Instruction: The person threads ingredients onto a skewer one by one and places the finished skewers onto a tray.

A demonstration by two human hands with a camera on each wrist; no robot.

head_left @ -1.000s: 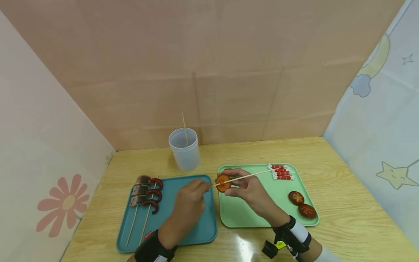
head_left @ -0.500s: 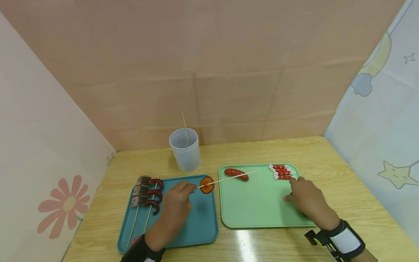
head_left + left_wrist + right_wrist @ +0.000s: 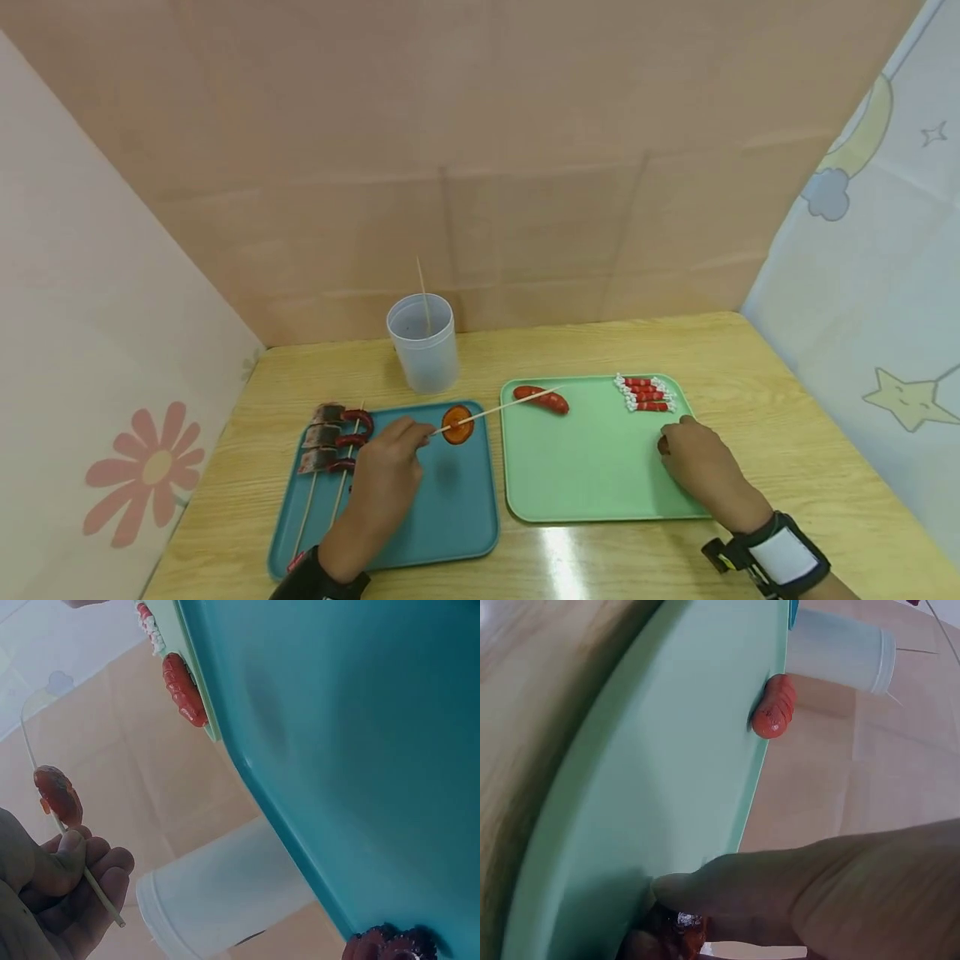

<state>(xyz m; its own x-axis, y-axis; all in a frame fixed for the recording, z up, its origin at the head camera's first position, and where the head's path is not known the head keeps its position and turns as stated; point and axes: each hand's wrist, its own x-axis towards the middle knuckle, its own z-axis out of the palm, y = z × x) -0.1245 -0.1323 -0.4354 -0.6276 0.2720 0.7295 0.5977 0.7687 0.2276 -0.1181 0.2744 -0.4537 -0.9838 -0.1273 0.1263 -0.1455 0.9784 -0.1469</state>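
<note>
My left hand (image 3: 386, 475) pinches a wooden skewer (image 3: 498, 408) near one end, above the blue tray (image 3: 450, 542). Threaded on it close to my fingers is a round orange-brown mushroom cap (image 3: 457, 425), also seen as a mushroom (image 3: 58, 796) in the left wrist view. The far end of the skewer points over the green tray (image 3: 577, 475). At that tray's right side, my right hand (image 3: 705, 467) pinches a shiny brown mushroom cap (image 3: 682, 934) between thumb and fingers, low over the surface. My hand hides whatever else lies in that corner.
On the green tray lie a red sausage (image 3: 551, 402) and several red sticks with white ends (image 3: 648, 394). The blue tray's left side holds skewered grey-brown pieces (image 3: 321, 437) and dark red tentacles (image 3: 356, 421). Behind stands a translucent cup (image 3: 426, 358) with a skewer.
The right hand has let go of the skewered mushroom, moved right and taken hold of another mushroom cap. The left hand has drawn the skewer leftward over the blue tray.
</note>
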